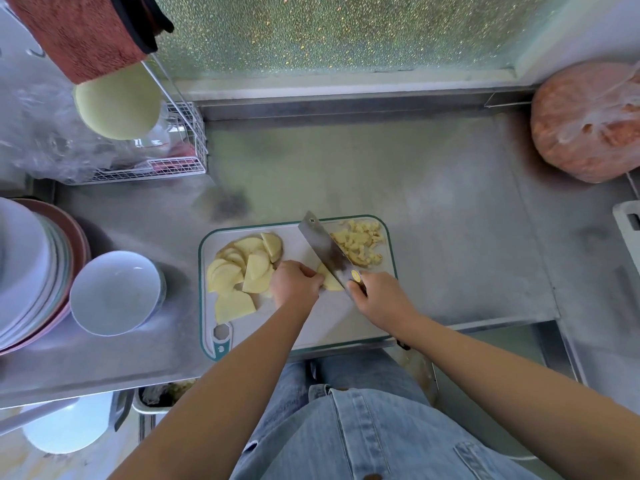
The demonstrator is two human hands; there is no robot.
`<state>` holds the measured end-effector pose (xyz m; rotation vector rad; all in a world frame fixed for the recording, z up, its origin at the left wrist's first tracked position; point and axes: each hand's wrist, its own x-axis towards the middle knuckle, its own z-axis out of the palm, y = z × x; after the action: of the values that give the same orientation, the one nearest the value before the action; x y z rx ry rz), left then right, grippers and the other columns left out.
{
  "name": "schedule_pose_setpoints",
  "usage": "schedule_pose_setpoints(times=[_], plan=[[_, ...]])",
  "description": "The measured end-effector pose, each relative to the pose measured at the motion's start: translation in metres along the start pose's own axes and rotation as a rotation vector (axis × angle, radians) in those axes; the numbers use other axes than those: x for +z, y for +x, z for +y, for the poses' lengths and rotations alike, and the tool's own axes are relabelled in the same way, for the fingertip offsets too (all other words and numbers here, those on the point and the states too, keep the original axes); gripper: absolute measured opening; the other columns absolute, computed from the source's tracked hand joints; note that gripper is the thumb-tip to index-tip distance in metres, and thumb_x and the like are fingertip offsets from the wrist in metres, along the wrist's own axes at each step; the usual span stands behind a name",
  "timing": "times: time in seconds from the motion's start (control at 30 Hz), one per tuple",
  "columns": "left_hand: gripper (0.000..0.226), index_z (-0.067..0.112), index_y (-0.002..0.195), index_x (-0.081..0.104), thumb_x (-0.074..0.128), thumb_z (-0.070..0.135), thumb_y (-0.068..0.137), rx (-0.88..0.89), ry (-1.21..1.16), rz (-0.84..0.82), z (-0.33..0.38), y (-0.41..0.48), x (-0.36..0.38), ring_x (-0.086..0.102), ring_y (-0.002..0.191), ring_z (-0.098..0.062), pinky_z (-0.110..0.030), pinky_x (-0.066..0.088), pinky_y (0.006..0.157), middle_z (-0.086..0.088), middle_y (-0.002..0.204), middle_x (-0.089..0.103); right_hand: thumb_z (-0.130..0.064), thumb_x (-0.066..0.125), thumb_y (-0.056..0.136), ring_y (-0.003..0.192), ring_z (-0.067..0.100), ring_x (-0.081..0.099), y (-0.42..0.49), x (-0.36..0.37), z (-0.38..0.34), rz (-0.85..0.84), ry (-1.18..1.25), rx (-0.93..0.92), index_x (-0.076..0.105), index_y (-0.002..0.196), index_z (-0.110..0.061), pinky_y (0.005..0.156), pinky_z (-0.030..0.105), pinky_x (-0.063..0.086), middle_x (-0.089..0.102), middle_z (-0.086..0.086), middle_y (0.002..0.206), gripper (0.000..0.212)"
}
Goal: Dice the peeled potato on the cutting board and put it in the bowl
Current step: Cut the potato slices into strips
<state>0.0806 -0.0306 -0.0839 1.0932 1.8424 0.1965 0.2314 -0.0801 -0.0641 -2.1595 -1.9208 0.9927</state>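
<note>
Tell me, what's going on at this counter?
A person is dicing potato on a cutting board. The right hand grips a cleaver, its blade across a potato slice that the left hand holds down with curled fingers. A pile of diced potato lies at the board's far right corner; uncut slices wait on its left side. The white bowl left of the board holds nothing yet.

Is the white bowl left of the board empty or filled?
Empty: the bowl shows bare white inside; diced potato lies on the cutting board.
</note>
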Motion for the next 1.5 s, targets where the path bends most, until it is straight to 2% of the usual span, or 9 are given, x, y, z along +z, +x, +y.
schedule_pose_setpoints(times=[0.2,0.4,0.5,0.7,0.93,1.03,1.17,1.3,1.5], plan=[[0.015,0.016,0.062,0.069,0.066,0.017,0.076,-0.006,-0.004,-0.016,0.003,-0.004,-0.005,0.064,0.058,-0.014,-0.021,0.047,0.051,-0.001,0.057,0.069,-0.027,0.045,0.097,0.047,0.010,0.027,-0.002,-0.018,-0.006,0.019,-0.063,-0.074,0.021,0.059,-0.027,0.051,0.033,0.018,0.028,-0.007,0.051,0.045],[0.021,0.018,0.058,0.067,0.068,0.018,0.079,-0.009,-0.007,-0.004,0.004,-0.003,-0.005,0.067,0.062,-0.015,-0.025,0.051,0.057,-0.001,0.058,0.070,-0.028,0.040,0.098,0.050,0.016,0.031,-0.007,-0.017,-0.005,-0.079,-0.166,-0.085,0.023,0.060,-0.023,0.047,0.032,0.018,0.032,-0.004,0.055,0.042],[0.018,0.017,0.060,0.069,0.068,0.018,0.078,-0.020,-0.014,-0.007,0.004,-0.003,-0.004,0.068,0.064,-0.017,-0.026,0.051,0.057,-0.002,0.060,0.070,-0.028,0.039,0.098,0.053,0.020,0.034,-0.008,-0.013,-0.005,-0.101,-0.162,-0.075,0.024,0.060,-0.023,0.052,0.034,0.022,0.032,-0.004,0.056,0.041],[0.012,0.015,0.068,0.070,0.072,0.023,0.078,-0.029,-0.011,-0.012,0.000,0.002,-0.001,0.069,0.072,-0.022,-0.031,0.057,0.065,-0.002,0.068,0.071,-0.027,0.037,0.099,0.071,0.029,0.048,-0.006,-0.008,-0.011,-0.116,-0.185,-0.069,0.042,0.075,-0.012,0.059,0.032,0.028,0.052,0.008,0.075,0.029],[0.014,0.017,0.066,0.067,0.072,0.022,0.078,-0.022,-0.015,-0.005,0.000,0.000,-0.002,0.069,0.071,-0.021,-0.034,0.058,0.067,-0.002,0.066,0.071,-0.031,0.038,0.100,0.063,0.027,0.044,-0.003,0.003,-0.007,-0.062,-0.159,-0.064,0.037,0.066,-0.015,0.057,0.032,0.026,0.040,0.000,0.062,0.037],[0.016,0.018,0.061,0.065,0.072,0.020,0.075,-0.017,-0.032,-0.002,0.000,-0.003,-0.003,0.069,0.069,-0.021,-0.036,0.059,0.067,-0.002,0.062,0.070,-0.030,0.044,0.099,0.055,0.021,0.034,-0.002,0.001,-0.004,-0.041,-0.107,-0.056,0.023,0.058,-0.024,0.052,0.034,0.019,0.028,-0.006,0.053,0.046],[0.013,0.015,0.059,0.066,0.068,0.014,0.071,-0.025,-0.076,-0.006,0.001,-0.007,-0.005,0.069,0.066,-0.022,-0.036,0.057,0.064,-0.004,0.057,0.069,-0.028,0.047,0.097,0.045,0.012,0.026,0.000,-0.006,-0.004,-0.021,-0.042,-0.068,0.022,0.055,-0.022,0.047,0.034,0.015,0.026,-0.004,0.048,0.049],[0.012,0.016,0.062,0.067,0.067,0.013,0.074,-0.043,-0.098,-0.007,0.000,-0.007,-0.005,0.070,0.067,-0.020,-0.033,0.057,0.064,-0.003,0.058,0.069,-0.027,0.046,0.097,0.044,0.011,0.027,-0.005,-0.015,-0.004,-0.022,-0.068,-0.103,0.024,0.056,-0.020,0.045,0.028,0.016,0.028,-0.004,0.048,0.047],[0.014,0.015,0.064,0.068,0.069,0.016,0.078,-0.053,-0.092,-0.005,0.000,-0.005,-0.004,0.069,0.068,-0.019,-0.033,0.058,0.067,-0.002,0.060,0.070,-0.031,0.041,0.098,0.057,0.023,0.039,-0.009,-0.018,-0.004,-0.104,-0.208,-0.094,0.026,0.059,-0.020,0.053,0.034,0.024,0.033,-0.003,0.055,0.043]])
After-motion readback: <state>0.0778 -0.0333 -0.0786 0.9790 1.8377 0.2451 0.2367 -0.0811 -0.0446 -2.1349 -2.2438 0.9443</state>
